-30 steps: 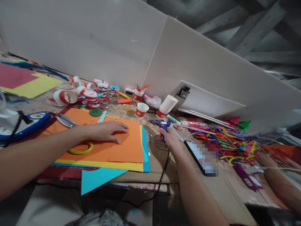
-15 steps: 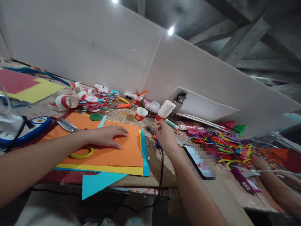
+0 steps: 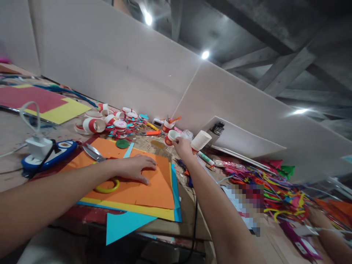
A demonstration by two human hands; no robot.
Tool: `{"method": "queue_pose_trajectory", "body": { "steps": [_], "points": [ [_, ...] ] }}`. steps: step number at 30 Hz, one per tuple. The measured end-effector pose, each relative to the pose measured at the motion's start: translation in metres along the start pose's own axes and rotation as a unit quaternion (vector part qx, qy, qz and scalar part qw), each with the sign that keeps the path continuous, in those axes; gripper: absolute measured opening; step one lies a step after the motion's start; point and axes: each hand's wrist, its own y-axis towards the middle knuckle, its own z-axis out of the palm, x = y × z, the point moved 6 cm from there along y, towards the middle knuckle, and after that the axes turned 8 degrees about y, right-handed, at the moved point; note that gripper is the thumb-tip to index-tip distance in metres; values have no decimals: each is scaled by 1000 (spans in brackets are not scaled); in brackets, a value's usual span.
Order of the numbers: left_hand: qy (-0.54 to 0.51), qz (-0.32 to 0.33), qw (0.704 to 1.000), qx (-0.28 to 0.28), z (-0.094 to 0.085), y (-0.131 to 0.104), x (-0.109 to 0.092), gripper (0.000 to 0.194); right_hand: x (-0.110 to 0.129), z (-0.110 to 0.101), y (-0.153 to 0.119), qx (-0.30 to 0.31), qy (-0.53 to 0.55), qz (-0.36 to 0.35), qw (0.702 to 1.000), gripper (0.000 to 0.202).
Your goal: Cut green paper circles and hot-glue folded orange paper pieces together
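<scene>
My left hand [image 3: 136, 168] lies spread on the orange paper [image 3: 162, 183], which rests on yellow and blue sheets. Under my left wrist are scissors with a yellow handle [image 3: 107, 186]; their blades point up and left. My right hand [image 3: 183, 146] pinches the rim of a red and white paper cup [image 3: 171, 137], which is slightly tilted. Just right of that hand leans a stack of white paper cups [image 3: 202, 140]. A green disc [image 3: 122, 143] and a thin blue strip [image 3: 128, 150] lie at the paper's top edge.
Cut cups and cup figures [image 3: 120, 128] lie at the back left. A blue power strip [image 3: 49, 157] is at left. On the right are a phone [image 3: 239, 209], coloured pipe cleaners [image 3: 275, 187], a bottle [image 3: 216, 132] and another person's arm [image 3: 327, 227].
My right hand has moved from beside the stacked cups to the single cup and taken hold of its rim. My left hand stays on the paper. The camera view has shifted.
</scene>
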Motion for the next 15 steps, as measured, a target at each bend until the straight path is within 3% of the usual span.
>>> {"method": "queue_pose_trajectory", "body": {
  "steps": [10,15],
  "points": [
    [-6,21,1000,-20,1,-1,2,62,18,26,28,31,14,31,999,26],
    [-8,41,998,-43,5,1,7,65,18,13,18,4,37,32,999,50]
  ]
}}
